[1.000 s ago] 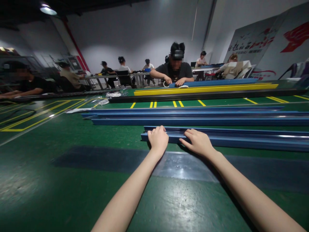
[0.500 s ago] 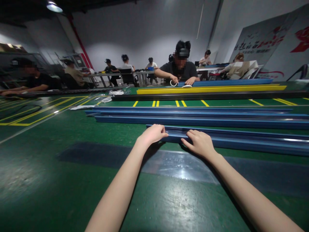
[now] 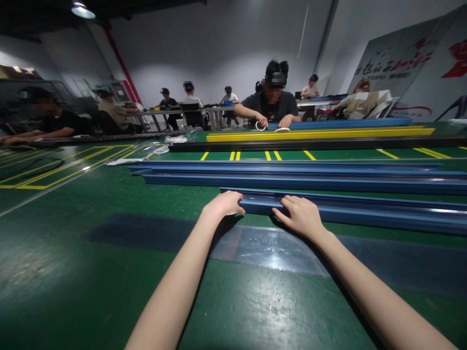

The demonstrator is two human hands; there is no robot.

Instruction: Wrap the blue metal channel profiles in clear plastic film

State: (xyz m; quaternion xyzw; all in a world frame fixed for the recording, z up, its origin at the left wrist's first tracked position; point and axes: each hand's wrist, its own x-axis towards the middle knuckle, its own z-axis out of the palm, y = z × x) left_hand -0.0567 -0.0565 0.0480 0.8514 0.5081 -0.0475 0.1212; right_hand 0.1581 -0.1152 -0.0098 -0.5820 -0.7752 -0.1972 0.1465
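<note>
A long blue channel-shaped profile (image 3: 372, 213) lies across the green table in front of me, its trough facing up. My left hand (image 3: 226, 203) is closed around its left end, with the fingers at the trough and the thumb by the front wall. Farther right, my right hand (image 3: 302, 215) grips the same profile, its fingertips reaching inside and its thumb against the front wall. Between the two hands a short stretch of the profile shows. Flat on the table below my hands is a clear plastic strip (image 3: 270, 248), partly covered by my right forearm.
More blue profiles (image 3: 292, 181) lie parallel beyond mine, then a black profile (image 3: 310, 145) and a yellow one (image 3: 321, 134). A co-worker (image 3: 280, 104) across the table holds a white ring of tape (image 3: 260, 126). Crumpled plastic (image 3: 176, 139) rests left of the black profile.
My left hand has slid a little to the left along the profile, toward its end. My right hand has hardly moved.
</note>
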